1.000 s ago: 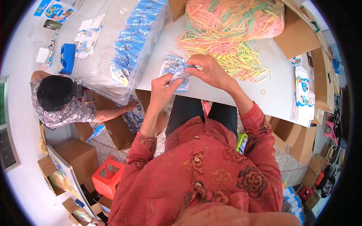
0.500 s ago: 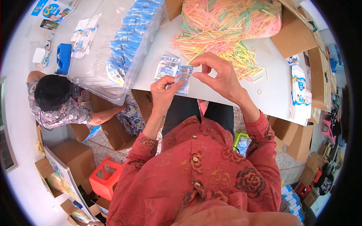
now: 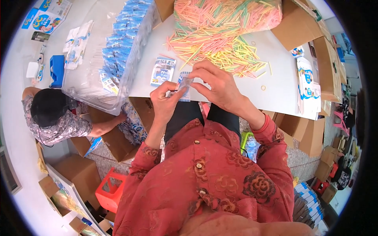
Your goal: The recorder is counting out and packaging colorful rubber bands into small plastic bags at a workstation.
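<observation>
Left hand (image 3: 164,99) grips a sachet (image 3: 184,81), loose straws (image 3: 226,57) and clear tray (image 3: 87,72) nearby

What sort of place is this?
Probably a small packing workshop: a heap of coloured sticks lies on the table, beside a clear bin holding rows of blue-and-white packets, with open cardboard boxes around.

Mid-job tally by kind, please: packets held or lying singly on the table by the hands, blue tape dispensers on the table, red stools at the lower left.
Packets: 2 (one held packet in the left hand, one flat packet on the table)
Blue tape dispenser: 1
Red stool: 1
Total: 4
</observation>
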Motion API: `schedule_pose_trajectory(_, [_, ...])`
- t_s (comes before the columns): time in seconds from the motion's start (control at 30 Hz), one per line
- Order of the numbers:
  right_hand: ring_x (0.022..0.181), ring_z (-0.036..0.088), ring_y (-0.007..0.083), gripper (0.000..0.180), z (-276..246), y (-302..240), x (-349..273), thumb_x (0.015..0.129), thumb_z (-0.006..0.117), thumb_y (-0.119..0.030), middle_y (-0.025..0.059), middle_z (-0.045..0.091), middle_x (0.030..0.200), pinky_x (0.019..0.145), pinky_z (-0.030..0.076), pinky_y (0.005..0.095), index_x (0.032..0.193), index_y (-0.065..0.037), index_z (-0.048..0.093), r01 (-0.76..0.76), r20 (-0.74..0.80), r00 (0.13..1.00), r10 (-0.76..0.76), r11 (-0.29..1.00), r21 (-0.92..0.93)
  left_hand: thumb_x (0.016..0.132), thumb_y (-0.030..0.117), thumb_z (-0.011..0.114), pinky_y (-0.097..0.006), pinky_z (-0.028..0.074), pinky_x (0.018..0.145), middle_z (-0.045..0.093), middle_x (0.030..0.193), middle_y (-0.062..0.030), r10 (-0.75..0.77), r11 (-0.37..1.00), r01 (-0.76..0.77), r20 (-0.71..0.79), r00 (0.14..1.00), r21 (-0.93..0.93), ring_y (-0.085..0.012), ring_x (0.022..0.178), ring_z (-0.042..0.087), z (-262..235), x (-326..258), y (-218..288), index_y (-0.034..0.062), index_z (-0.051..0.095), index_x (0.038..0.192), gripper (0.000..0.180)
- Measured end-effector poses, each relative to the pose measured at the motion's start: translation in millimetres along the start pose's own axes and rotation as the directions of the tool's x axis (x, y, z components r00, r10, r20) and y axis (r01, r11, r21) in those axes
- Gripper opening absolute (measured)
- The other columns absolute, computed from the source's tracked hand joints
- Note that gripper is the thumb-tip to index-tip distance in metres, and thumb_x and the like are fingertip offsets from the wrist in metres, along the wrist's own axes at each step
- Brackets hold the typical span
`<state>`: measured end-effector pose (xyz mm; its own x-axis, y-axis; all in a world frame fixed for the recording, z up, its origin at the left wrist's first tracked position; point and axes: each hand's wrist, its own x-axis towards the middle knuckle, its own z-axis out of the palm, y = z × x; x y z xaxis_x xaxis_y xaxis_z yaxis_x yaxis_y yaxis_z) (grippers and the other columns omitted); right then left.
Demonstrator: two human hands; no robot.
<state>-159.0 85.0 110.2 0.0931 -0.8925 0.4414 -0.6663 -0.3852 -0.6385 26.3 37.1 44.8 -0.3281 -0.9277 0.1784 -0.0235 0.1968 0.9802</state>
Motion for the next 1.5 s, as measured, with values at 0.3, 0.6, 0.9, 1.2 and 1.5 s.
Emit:
schedule_pose_trajectory(0.3, [0.072, 0.063, 0.0259, 0.016, -6, 1, -21, 0.078, 0.068, -0.002, 0.0097, 0.064, 0.088, 0.059, 0.050, 0.0313, 0.093, -0.003, 0.062, -0.045, 0.067, 0.997, 0.038, 0.994, 0.100, 0.072, -0.006, 0.073, -0.020, 0.043, 0.058, 0.063, 0.070, -0.0009, 0.063, 0.996, -0.070, 0.105, 0.992, 0.061, -0.0044, 0.065, 0.054, 13, -6, 4, 0.0001, 0.063, 0.074, 0.012])
schedule_pose_trajectory(0.6, [0.074, 0.061, 0.0274, 0.020, -12, 4, -50, 0.071, 0.065, -0.003, 0.0076, 0.058, 0.081, 0.059, 0.050, 0.0364, 0.090, -0.005, 0.057, -0.022, 0.179, 0.983, 0.031, 0.999, -0.049, 0.071, -0.001, 0.073, -0.027, 0.045, 0.054, 0.063, 0.071, -0.0079, 0.072, 0.987, -0.109, 0.280, 0.957, 0.117, -0.0169, 0.061, 0.059, 33, -19, 2, -0.0001, 0.064, 0.077, 0.011])
schedule_pose_trajectory(0.9, [0.072, 0.058, 0.0246, 0.018, -2, 1, -56, 0.069, 0.061, -0.003, 0.0073, 0.054, 0.080, 0.059, 0.048, 0.0351, 0.085, -0.004, 0.053, 0.088, 0.055, 0.995, -0.079, 0.978, -0.191, 0.072, -0.003, 0.070, -0.030, 0.050, 0.062, 0.065, 0.078, -0.0117, 0.056, 0.964, -0.102, 0.186, 0.981, 0.247, -0.0217, 0.068, 0.063, 44, -28, -7, 0.0004, 0.064, 0.084, 0.013])
schedule_pose_trajectory(1.2, [0.073, 0.061, 0.0233, 0.019, -8, 2, -62, 0.073, 0.063, -0.002, 0.0070, 0.060, 0.086, 0.060, 0.050, 0.0324, 0.091, -0.005, 0.058, 0.032, 0.106, 0.994, -0.022, 0.994, -0.101, 0.072, -0.007, 0.066, -0.026, 0.049, 0.070, 0.067, 0.083, -0.0095, 0.085, 0.995, -0.094, 0.229, 0.970, 0.027, -0.0159, 0.076, 0.064, 55, -22, -28, -0.0013, 0.065, 0.084, 0.013])
schedule_pose_trajectory(1.5, [0.087, 0.063, 0.0297, 0.033, -68, 110, -63, 0.076, 0.062, 0.001, 0.0119, 0.061, 0.108, 0.073, 0.053, 0.0361, 0.109, -0.003, 0.059, -0.170, 0.119, 0.966, 0.228, 0.914, -0.368, 0.078, -0.008, 0.066, -0.022, 0.046, 0.073, 0.060, 0.085, 0.0000, -0.094, 0.987, 0.128, 0.291, 0.952, -0.101, -0.0058, 0.080, 0.054, 49, -7, -51, -0.0060, 0.064, 0.093, 0.015])
